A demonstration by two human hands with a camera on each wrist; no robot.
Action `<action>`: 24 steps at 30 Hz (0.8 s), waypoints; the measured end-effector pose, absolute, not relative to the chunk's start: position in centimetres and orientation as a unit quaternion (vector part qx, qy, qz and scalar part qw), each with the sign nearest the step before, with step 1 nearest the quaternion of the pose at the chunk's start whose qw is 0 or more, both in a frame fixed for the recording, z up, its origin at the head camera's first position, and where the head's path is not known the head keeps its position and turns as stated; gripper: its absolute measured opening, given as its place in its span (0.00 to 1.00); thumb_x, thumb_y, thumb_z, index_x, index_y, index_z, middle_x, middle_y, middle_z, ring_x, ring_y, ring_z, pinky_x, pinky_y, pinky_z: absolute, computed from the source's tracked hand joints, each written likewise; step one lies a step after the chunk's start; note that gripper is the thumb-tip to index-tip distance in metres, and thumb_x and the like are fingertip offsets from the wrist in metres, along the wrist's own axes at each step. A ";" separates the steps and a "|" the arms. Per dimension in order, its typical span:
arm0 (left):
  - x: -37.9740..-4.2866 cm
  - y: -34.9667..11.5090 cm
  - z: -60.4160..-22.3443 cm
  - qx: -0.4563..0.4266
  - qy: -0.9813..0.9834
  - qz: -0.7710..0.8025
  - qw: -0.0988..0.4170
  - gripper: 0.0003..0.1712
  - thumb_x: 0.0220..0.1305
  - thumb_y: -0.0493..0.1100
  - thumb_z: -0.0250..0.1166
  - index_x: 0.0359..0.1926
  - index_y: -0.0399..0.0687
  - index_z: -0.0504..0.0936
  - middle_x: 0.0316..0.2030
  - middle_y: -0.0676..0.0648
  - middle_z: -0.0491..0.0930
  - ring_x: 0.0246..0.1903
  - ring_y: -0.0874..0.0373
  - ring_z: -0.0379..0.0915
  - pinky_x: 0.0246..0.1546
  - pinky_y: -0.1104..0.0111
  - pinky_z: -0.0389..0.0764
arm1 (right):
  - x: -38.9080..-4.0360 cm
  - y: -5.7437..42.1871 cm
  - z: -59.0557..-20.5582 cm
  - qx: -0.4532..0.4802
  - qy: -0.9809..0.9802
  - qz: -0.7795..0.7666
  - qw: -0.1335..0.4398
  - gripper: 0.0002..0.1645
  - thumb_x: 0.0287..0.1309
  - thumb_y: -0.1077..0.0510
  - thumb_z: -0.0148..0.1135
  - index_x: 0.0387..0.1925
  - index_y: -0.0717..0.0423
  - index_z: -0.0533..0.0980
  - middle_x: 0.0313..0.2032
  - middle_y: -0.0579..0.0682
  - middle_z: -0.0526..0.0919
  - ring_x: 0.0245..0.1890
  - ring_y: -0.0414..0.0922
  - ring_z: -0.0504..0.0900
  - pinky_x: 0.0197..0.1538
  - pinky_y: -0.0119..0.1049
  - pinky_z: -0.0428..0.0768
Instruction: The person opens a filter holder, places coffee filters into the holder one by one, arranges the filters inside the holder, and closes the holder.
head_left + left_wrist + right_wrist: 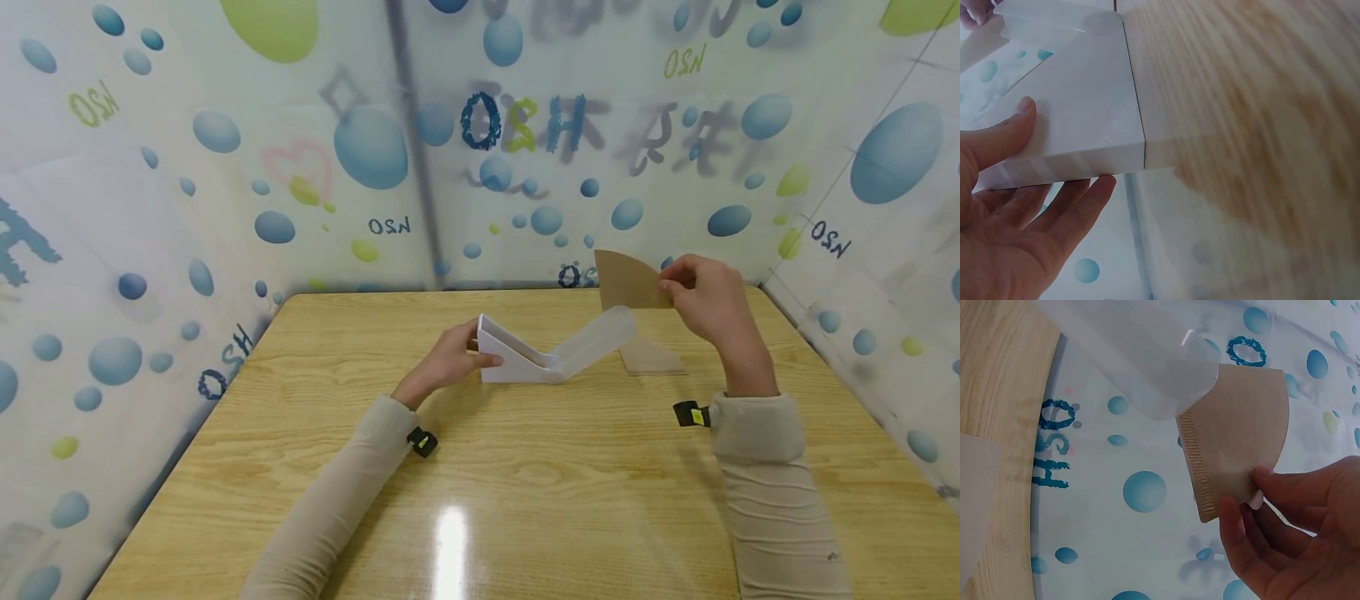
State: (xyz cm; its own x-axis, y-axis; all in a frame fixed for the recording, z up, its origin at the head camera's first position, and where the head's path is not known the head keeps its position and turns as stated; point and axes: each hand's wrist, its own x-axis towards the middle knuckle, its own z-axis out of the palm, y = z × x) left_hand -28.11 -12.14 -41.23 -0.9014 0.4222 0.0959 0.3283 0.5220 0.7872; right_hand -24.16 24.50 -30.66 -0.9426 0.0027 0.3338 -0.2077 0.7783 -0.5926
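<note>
My left hand (448, 358) grips the left end of a white filter holder box (513, 357) on the table, thumb on its near face and fingers behind. The left wrist view shows the thumb on the box's ribbed face (1079, 106). A translucent lid (597, 340) hangs open to the box's right, tilted upward. Above and right of that lid, my right hand (711, 302) pinches a brown paper coffee filter (628, 283) by its edge. Its crimped seam is visible in the right wrist view. Another brown coffee filter (651, 360) lies on the table below.
The wooden table (540, 500) reaches back to a wall sheet (465, 183) printed with blue and green bubbles. Similar sheets hang on both sides. A dark strap end (690, 414) sticks out from the right cuff, another (422, 442) from the left.
</note>
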 end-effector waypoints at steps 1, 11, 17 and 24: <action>-28.1 -12.1 -41.2 0.215 0.871 0.439 0.054 0.24 0.65 0.38 0.72 0.60 0.44 0.78 0.56 0.41 0.84 0.53 0.44 0.84 0.54 0.54 0.85 | -24.1 24.4 -30.6 0.056 -0.929 0.328 0.160 0.10 0.72 0.61 0.59 0.46 0.63 0.81 0.41 0.65 0.87 0.38 0.55 0.83 0.35 0.38 0.76; -28.0 -12.2 -41.1 0.217 0.870 0.440 0.053 0.24 0.66 0.38 0.72 0.60 0.44 0.78 0.56 0.40 0.84 0.53 0.44 0.84 0.53 0.55 0.85 | -24.2 23.9 -30.7 0.065 -0.931 0.324 0.153 0.09 0.73 0.60 0.59 0.46 0.63 0.81 0.40 0.64 0.87 0.39 0.56 0.83 0.36 0.38 0.76; -28.0 -12.2 -41.1 0.218 0.871 0.436 0.052 0.24 0.66 0.39 0.72 0.61 0.44 0.78 0.56 0.40 0.84 0.53 0.44 0.84 0.53 0.55 0.85 | -24.2 23.7 -30.9 0.070 -0.932 0.321 0.150 0.10 0.73 0.60 0.59 0.47 0.62 0.81 0.41 0.63 0.87 0.41 0.57 0.83 0.38 0.39 0.75; -27.9 -12.2 -41.1 0.216 0.872 0.436 0.053 0.25 0.66 0.39 0.72 0.62 0.44 0.77 0.57 0.40 0.83 0.53 0.43 0.84 0.54 0.54 0.85 | -24.1 23.3 -30.8 0.080 -0.930 0.322 0.157 0.11 0.74 0.59 0.58 0.48 0.62 0.81 0.43 0.63 0.87 0.43 0.57 0.83 0.40 0.40 0.75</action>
State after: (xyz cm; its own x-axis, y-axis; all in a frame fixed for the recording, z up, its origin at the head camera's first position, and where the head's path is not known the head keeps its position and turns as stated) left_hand -27.94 -12.23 -41.10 -0.9009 0.4233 0.0961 0.3308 0.5262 0.7834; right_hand -24.07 23.34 -30.79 -0.9380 -0.0472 0.3434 -0.2492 0.7805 -0.5734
